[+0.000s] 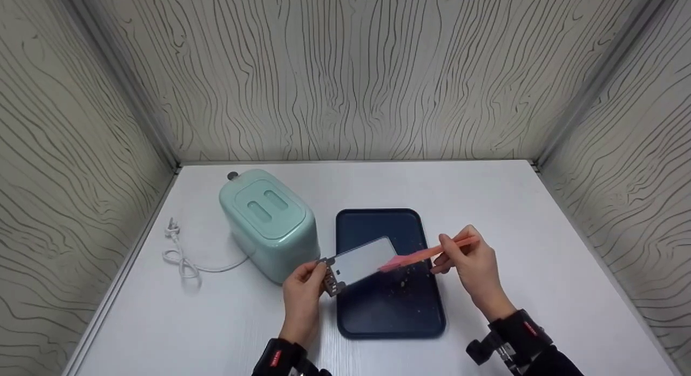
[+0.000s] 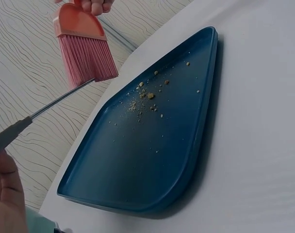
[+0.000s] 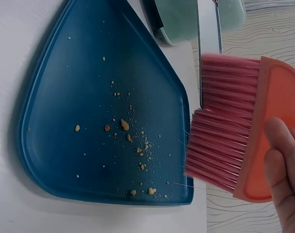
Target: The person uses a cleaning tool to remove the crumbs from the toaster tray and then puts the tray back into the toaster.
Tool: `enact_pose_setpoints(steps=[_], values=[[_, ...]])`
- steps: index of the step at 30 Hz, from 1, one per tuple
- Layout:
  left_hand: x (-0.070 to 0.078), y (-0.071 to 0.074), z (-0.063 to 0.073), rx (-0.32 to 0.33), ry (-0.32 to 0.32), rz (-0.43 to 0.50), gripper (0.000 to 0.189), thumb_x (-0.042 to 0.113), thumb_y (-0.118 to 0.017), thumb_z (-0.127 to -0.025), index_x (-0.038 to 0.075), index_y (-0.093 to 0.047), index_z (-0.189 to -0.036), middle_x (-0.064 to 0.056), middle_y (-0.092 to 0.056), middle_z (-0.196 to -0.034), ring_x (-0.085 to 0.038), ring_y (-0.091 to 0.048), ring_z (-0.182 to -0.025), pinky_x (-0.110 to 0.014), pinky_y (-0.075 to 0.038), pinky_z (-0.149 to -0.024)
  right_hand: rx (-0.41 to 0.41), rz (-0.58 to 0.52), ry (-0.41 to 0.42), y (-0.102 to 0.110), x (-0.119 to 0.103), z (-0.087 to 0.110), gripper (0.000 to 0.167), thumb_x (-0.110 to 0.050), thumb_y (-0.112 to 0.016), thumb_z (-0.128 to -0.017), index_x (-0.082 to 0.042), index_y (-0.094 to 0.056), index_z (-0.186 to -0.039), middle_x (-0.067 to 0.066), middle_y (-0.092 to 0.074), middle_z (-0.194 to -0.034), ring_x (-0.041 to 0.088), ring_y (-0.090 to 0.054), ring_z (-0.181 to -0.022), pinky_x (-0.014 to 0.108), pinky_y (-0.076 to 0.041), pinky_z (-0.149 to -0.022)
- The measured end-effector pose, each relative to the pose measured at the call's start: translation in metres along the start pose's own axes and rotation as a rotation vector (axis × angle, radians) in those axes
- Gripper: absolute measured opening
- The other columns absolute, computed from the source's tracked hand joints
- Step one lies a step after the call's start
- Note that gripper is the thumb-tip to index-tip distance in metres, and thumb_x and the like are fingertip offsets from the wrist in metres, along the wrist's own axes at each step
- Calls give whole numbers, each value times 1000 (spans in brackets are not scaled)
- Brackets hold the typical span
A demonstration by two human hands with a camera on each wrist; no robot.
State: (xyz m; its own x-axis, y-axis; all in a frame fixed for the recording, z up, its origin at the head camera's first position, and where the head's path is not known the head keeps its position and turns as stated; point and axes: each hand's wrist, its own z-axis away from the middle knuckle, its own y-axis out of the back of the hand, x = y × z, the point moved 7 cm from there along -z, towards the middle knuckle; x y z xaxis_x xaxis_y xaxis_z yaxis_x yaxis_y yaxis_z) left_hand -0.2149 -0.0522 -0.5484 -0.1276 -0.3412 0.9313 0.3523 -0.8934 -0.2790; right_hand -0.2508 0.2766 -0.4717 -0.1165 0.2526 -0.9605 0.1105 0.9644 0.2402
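My left hand (image 1: 303, 298) pinches the dark slotted end of a flat, pale metal crumb tray (image 1: 364, 261), tilted above the dark blue tray (image 1: 388, 318). In my right hand (image 1: 475, 268) is an orange hand brush (image 3: 283, 97), gripped by its handle. Its pink bristles (image 2: 87, 58) press against the crumb tray's far edge and splay around it in the right wrist view. Below, brown and yellowish crumbs (image 2: 142, 97) lie scattered over the blue tray, thickest toward one side.
A mint green toaster (image 1: 270, 219) with a lid over its top stands left of the blue tray, close to my left hand. Its white cord and plug (image 1: 186, 262) lie on the white table (image 1: 486, 198). Wood-patterned panels (image 1: 345, 74) enclose the back and sides.
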Motion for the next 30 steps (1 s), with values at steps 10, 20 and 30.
enact_pose_setpoints(steps=[10,20,30], values=[[1,1,0,23,-6,12,19,10,-68,-96,-7,-66,-103,-9,-68,-92,-14,-64,-80,-28,-57,-74,22,-17,-3,11,2,4,35,-29,-70,-99,-3,-48,-90,18,-72,-71,35,-72,-59,39,-61,-63],[2,2,1,18,-7,23,21,12,-69,-97,-7,-66,-104,-9,-68,-94,-14,-63,-80,-27,-56,-74,117,-126,59,29,-5,2,28,-19,-67,-100,4,-52,-97,23,-71,-77,34,-72,-60,38,-61,-63],[0,2,1,21,18,53,21,13,-68,-98,-6,-65,-105,-11,-68,-98,-15,-65,-81,-29,-56,-75,215,-143,18,52,-5,-1,36,-25,-72,-96,5,-61,-112,19,-73,-84,28,-75,-70,32,-61,-71]])
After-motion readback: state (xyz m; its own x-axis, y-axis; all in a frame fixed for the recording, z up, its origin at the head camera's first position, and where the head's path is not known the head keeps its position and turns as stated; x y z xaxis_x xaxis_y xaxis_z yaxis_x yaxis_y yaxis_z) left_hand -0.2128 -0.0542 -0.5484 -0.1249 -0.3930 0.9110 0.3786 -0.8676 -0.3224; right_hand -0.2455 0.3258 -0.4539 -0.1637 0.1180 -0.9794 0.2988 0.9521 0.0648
